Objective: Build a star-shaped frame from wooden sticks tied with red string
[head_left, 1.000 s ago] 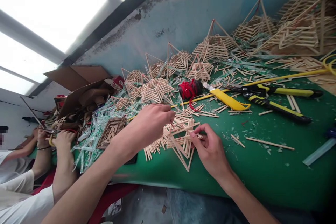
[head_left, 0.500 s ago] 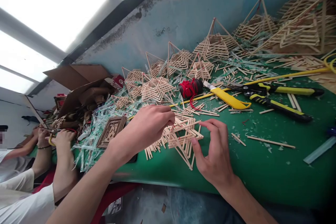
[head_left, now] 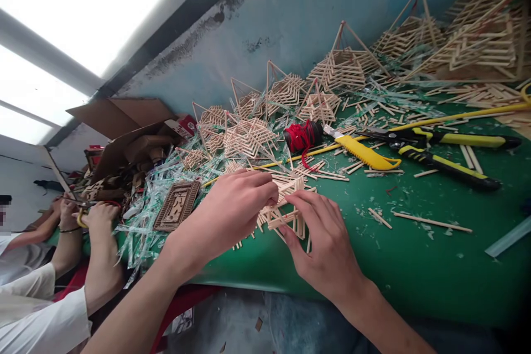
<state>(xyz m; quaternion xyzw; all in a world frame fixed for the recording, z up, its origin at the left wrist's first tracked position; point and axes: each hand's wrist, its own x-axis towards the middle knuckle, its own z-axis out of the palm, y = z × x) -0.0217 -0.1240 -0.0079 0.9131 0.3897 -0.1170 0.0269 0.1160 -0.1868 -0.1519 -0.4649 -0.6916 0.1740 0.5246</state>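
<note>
A small star-shaped frame of stacked wooden sticks (head_left: 297, 225) sits low over the near part of the green table, partly covered by both hands. My left hand (head_left: 232, 204) is closed at its left side, fingertips pinched together; whatever is between them is hidden. From the right, my right hand (head_left: 326, 235) grips the frame between thumb and fingers, its fingertips close to the left hand's. Loose sticks (head_left: 261, 227) lie under and behind the frame. Just beyond are a spool of red thread (head_left: 301, 137) and a yellow utility knife (head_left: 365, 152).
Yellow-and-black pliers (head_left: 448, 157) lie at the right. Finished stick frames (head_left: 251, 138) line the wall among plastic strips. A brown carved panel (head_left: 177, 206) rests at the left. Farther left, a co-worker's hands (head_left: 102, 215) hold scissors (head_left: 83, 213).
My right hand has shifted left, from the frame's right corner to its middle, closer to my left hand. The left hand stays pinched in nearly the same place.
</note>
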